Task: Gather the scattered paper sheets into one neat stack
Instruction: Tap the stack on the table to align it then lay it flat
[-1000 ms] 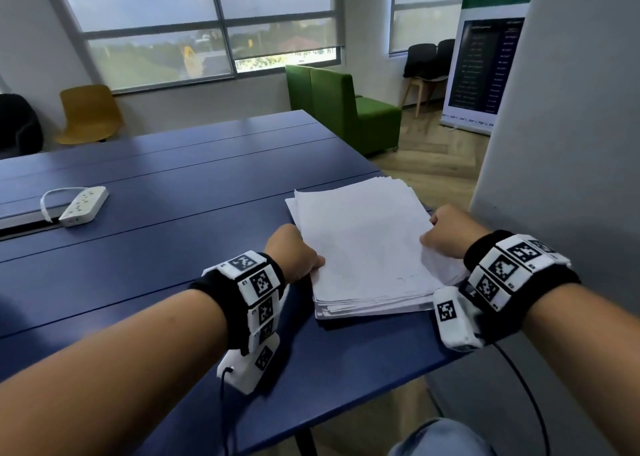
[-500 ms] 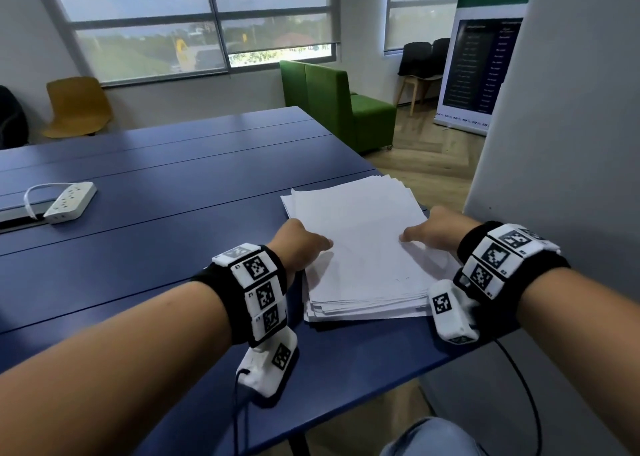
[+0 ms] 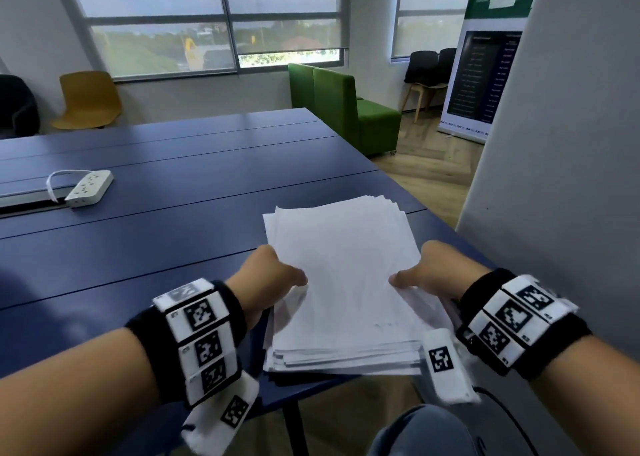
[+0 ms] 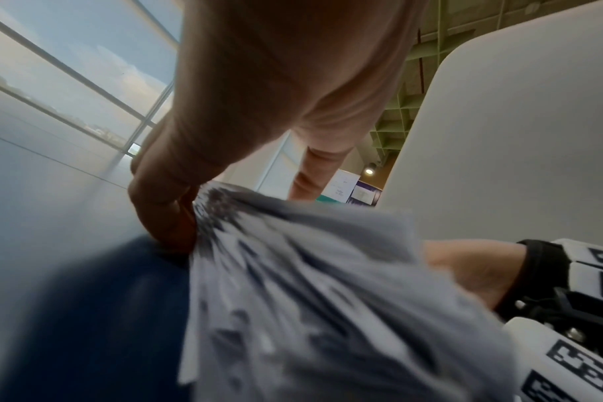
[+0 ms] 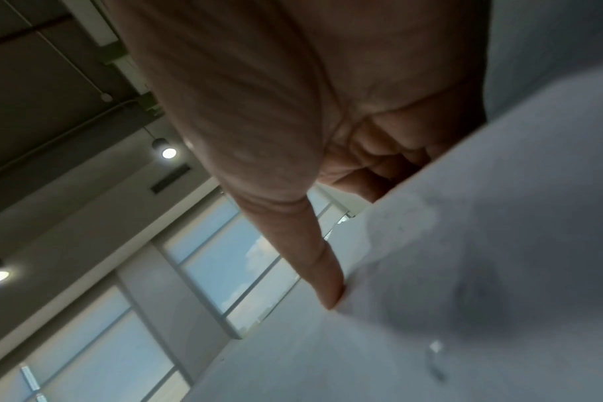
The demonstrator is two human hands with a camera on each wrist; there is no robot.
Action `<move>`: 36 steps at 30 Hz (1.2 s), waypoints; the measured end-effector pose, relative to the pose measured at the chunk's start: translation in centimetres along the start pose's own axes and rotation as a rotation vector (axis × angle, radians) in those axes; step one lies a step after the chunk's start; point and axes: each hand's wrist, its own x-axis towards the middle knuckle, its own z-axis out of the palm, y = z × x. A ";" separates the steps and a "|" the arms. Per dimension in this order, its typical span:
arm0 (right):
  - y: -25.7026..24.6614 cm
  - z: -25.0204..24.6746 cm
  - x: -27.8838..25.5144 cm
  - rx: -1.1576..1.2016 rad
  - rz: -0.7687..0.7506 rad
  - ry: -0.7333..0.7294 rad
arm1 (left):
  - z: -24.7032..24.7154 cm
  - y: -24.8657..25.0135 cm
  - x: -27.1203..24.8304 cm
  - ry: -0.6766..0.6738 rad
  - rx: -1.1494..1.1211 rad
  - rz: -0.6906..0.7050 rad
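- We see an office room with wide windows along the far wall and a long blue table running from them toward us.
- The paper stack lies at the near right corner of the table; its near end hangs over the table's edge and its sheets sit unevenly, edges fanned at the far end.
- Our left hand grips the left side of the stack, thumb on the top sheet; the left wrist view shows its fingers curled against the fanned sheet edges.
- Our right hand holds the right side of the stack, thumb lying on top; in the right wrist view the thumb tip presses the paper and the other fingers curl under it.
- A white power strip lies well to the left of the stack, farther out on the table.
- Beyond the stack stand a green sofa and, off to the left by the windows, a yellow chair.
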 end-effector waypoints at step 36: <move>-8.0 10.5 -10.7 0.688 -0.179 -0.526 | -13.3 -11.3 -13.7 -0.002 -0.144 -0.189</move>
